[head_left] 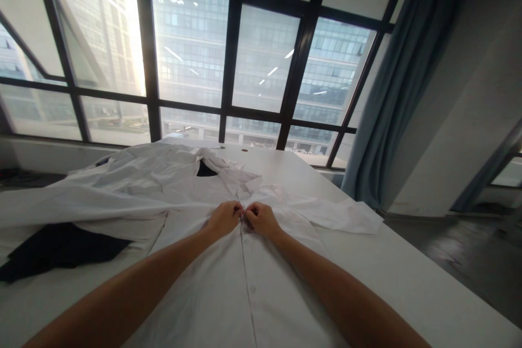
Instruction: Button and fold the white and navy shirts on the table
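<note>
A white button-up shirt point(220, 277) lies spread front side up, its collar away from me and its sleeves out to both sides. My left hand point(224, 218) pinches the front edge at the upper placket. Close beside it, my right hand point(261, 219) pinches the other side of the same opening. The fingers of both hands are closed and nearly touch; the bit of cloth or button between them is hidden. Below the hands, buttons point(253, 289) show along the placket.
Another pile of white garments point(142, 166) lies at the back left. Dark cloth point(65, 250) rests on the left of the white table point(408, 277). Large windows point(191, 43) stand behind, with a blue curtain point(399, 92) at the right. The table's right edge drops to the floor.
</note>
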A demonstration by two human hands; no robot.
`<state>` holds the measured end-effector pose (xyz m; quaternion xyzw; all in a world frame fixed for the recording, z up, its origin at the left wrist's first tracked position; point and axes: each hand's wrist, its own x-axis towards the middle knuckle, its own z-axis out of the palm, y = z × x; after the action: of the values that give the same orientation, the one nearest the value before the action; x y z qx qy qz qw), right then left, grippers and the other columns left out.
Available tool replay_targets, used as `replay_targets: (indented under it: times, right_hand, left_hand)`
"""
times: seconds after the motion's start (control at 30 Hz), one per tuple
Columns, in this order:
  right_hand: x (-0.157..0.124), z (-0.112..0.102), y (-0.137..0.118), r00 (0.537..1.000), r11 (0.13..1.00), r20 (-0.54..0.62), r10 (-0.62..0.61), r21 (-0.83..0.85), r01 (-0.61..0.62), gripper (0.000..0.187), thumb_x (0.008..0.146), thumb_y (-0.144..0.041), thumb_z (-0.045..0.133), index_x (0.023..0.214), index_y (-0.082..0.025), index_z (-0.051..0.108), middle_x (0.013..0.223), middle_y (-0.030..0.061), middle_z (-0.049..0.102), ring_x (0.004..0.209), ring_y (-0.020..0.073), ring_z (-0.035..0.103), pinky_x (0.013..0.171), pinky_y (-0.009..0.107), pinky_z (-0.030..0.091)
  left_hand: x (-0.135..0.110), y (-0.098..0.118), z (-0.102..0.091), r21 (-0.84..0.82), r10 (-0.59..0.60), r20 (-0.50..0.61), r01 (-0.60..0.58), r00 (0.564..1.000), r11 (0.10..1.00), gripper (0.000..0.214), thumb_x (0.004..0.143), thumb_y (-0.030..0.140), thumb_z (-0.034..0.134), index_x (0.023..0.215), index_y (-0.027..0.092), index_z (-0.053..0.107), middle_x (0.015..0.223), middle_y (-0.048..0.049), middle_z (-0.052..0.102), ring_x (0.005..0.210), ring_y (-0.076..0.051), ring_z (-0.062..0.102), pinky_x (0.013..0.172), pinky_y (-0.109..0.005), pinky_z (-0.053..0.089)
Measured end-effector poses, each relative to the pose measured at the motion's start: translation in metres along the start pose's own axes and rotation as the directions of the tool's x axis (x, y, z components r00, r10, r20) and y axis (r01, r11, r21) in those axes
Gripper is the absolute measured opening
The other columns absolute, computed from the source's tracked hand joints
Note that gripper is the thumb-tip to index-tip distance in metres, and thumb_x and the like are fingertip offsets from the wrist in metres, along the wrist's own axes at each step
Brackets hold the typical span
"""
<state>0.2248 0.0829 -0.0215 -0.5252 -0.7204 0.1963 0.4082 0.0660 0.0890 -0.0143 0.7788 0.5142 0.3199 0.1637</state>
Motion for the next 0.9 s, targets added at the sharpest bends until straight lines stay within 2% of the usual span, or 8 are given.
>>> replay_targets:
  times: [0.33,0.43,0.53,0.6,0.7,0.77,0.83,0.9]
  right_hand:
    - [0.009,-0.008,0.003,0.959,0.964,0.25,0.135,0.193,-0.186,0.016,0.078,-0.022,0.053,0.065,-0.016,0.059,0.051,-0.0034,0.057,0.042,0.0086,0.052,0.042,0.017,0.037]
    - [0.01,-0.016,0.007,0.989,0.991,0.109,0.099,0.077,-0.108,0.016,0.08,-0.023,0.053,0.075,-0.015,0.066,0.06,0.0005,0.064,0.048,0.0109,0.057,0.05,0.02,0.044]
    - [0.015,-0.038,0.019,0.999,0.976,-0.044,-0.022,-0.217,0.011,0.016,0.075,-0.024,0.063,0.086,-0.018,0.072,0.088,0.0066,0.072,0.08,0.0171,0.066,0.073,0.025,0.049]
    - [0.025,-0.058,0.029,0.997,0.939,0.077,-0.026,-0.339,0.05,0.027,0.066,-0.028,0.075,0.092,-0.022,0.075,0.104,0.0076,0.071,0.098,0.0216,0.064,0.084,0.028,0.047]
    - [0.051,-0.086,0.041,0.933,0.93,0.347,0.092,-0.364,0.044,0.036,0.055,-0.038,0.084,0.087,-0.022,0.077,0.098,0.0071,0.073,0.093,0.0244,0.066,0.083,0.029,0.047]
    - [0.074,-0.095,0.045,0.937,0.926,0.326,0.128,-0.378,0.005,0.03,0.061,-0.043,0.081,0.081,-0.021,0.077,0.09,0.0077,0.074,0.087,0.0242,0.067,0.08,0.029,0.047]
    - [0.095,-0.094,0.046,0.977,0.915,0.172,0.126,-0.4,-0.047,0.027,0.07,-0.042,0.076,0.082,-0.018,0.076,0.092,0.0103,0.074,0.086,0.0235,0.067,0.078,0.028,0.047]
    - [0.112,-0.086,0.045,0.99,0.91,0.06,0.131,-0.404,-0.096,0.03,0.072,-0.038,0.075,0.091,-0.015,0.074,0.096,0.0124,0.073,0.087,0.0221,0.068,0.077,0.026,0.047]
  left_hand:
    - [-0.011,0.004,-0.007,0.293,0.138,-0.046,-0.119,0.989,0.949,0.023,0.087,0.029,0.055,0.106,0.02,0.063,0.114,-0.0093,0.064,0.11,-0.024,0.055,0.097,-0.038,0.037]
    - [-0.011,-0.004,-0.004,0.342,0.165,0.04,-0.169,0.985,0.924,0.032,0.089,0.031,0.049,0.119,0.026,0.059,0.131,-0.0073,0.058,0.125,-0.026,0.047,0.11,-0.05,0.021]
    - [-0.004,-0.015,-0.009,0.388,0.028,0.174,-0.095,0.984,0.917,0.047,0.091,0.045,0.043,0.136,0.03,0.049,0.15,-0.0075,0.041,0.14,-0.031,0.029,0.11,-0.061,0.009]
    - [0.006,-0.023,-0.021,0.409,-0.109,0.296,-0.022,0.949,0.912,0.067,0.083,0.063,0.048,0.142,0.032,0.041,0.156,-0.0091,0.026,0.143,-0.036,0.02,0.108,-0.064,0.013]
    - [0.032,-0.034,-0.05,0.427,-0.233,0.407,0.042,0.883,0.903,0.092,0.062,0.077,0.061,0.141,0.034,0.043,0.157,-0.0112,0.023,0.141,-0.042,0.02,0.106,-0.063,0.019]
    - [0.052,-0.04,-0.068,0.443,-0.217,0.356,0.04,0.909,0.895,0.09,0.062,0.076,0.062,0.139,0.032,0.048,0.155,-0.0124,0.03,0.139,-0.043,0.025,0.106,-0.062,0.02]
    - [0.069,-0.045,-0.079,0.48,-0.167,0.172,0.065,0.971,0.875,0.075,0.074,0.069,0.057,0.135,0.025,0.052,0.149,-0.0155,0.039,0.135,-0.042,0.032,0.105,-0.059,0.024]
    - [0.083,-0.049,-0.083,0.513,-0.103,-0.023,0.1,0.994,0.852,0.058,0.086,0.055,0.051,0.13,0.017,0.055,0.14,-0.0186,0.048,0.13,-0.038,0.04,0.104,-0.053,0.029]
